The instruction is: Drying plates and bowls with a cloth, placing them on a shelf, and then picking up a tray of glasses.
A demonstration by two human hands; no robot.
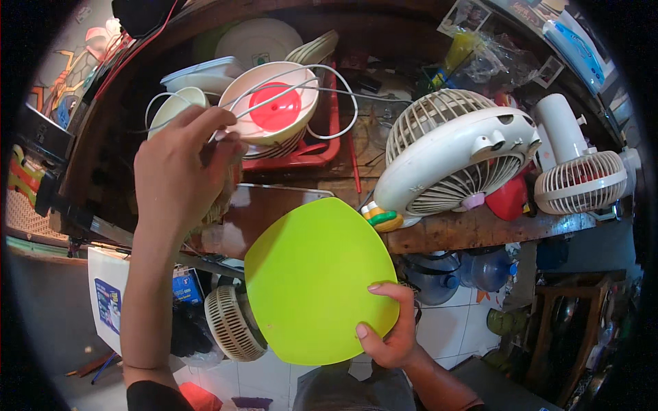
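Observation:
My right hand (387,329) grips the lower right edge of a lime-green squarish plate (308,267), thumb on its face and fingers round the rim. My left hand (179,164) is raised at the left, fingers pinching a looped white cable (331,70) beside a pale bowl (247,82) with a red disc (274,109) inside. That bowl rests on stacked dishes in a red tray (323,154); another pale bowl (168,113) sits to its left, partly behind my hand. Part of what lies beneath my left hand is hidden.
A wooden worktop (439,236) holds a large white fan (449,161), tilted, and a smaller fan (579,181) at the right, with plastic bags (490,65) behind. Below are another fan (229,322), blue water jugs (439,284), a wooden rack (569,294) and a tiled floor (442,335).

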